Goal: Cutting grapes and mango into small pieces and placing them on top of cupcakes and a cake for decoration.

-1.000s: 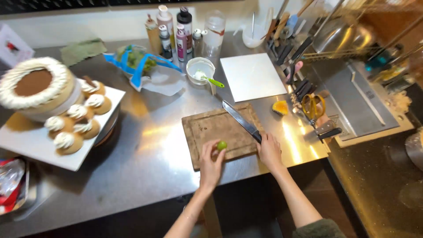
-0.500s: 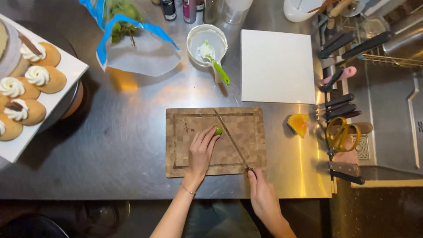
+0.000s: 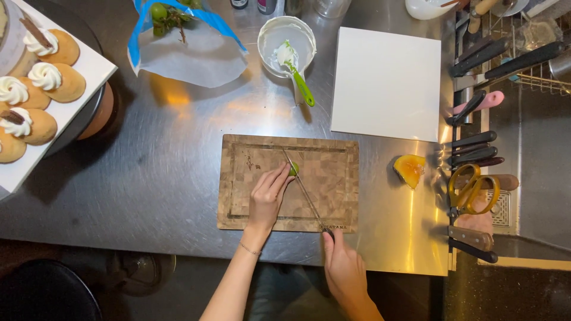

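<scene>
A wooden cutting board [image 3: 333, 178] lies on the steel counter. My left hand [image 3: 267, 196] rests on the board, its fingertips pinching a small green fruit [image 3: 294, 169] in place. My right hand [image 3: 344, 270] is at the board's near edge, gripping the dark handle of a long knife [image 3: 303, 187]. The blade runs diagonally across the board and meets the green fruit right beside my left fingertips.
A white board [image 3: 386, 83] lies behind the cutting board, with a white cup holding a green-handled utensil [image 3: 288, 44]. An orange fruit piece [image 3: 409, 169], yellow scissors [image 3: 473, 187] and several knives [image 3: 476, 148] sit right. A blue-edged bag [image 3: 184, 47] and frosted pastries on a white tray [image 3: 35, 89] sit left.
The view has swung to look straight down and closer. The knife went from lying on the board's right side to being held, its blade set against the green fruit.
</scene>
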